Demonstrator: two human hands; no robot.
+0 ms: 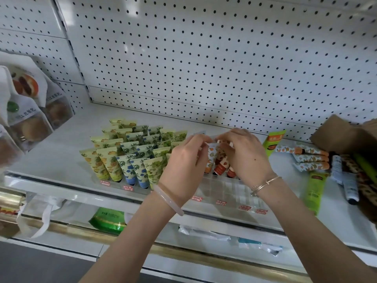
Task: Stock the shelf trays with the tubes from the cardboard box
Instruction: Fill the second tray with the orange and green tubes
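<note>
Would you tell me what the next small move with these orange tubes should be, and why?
Probably settle the orange-print tubes, gripped by the left hand and right hand, cap-down into the clear tray: its front slots look empty, and the neighbouring tubes stand that way.

Both hands around orange tubes

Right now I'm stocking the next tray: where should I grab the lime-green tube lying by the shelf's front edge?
Pinch the lime-green tube across its middle from above. It lies flat, lengthwise front to back, with bare shelf on its left; the white tube crowds its right.
</note>
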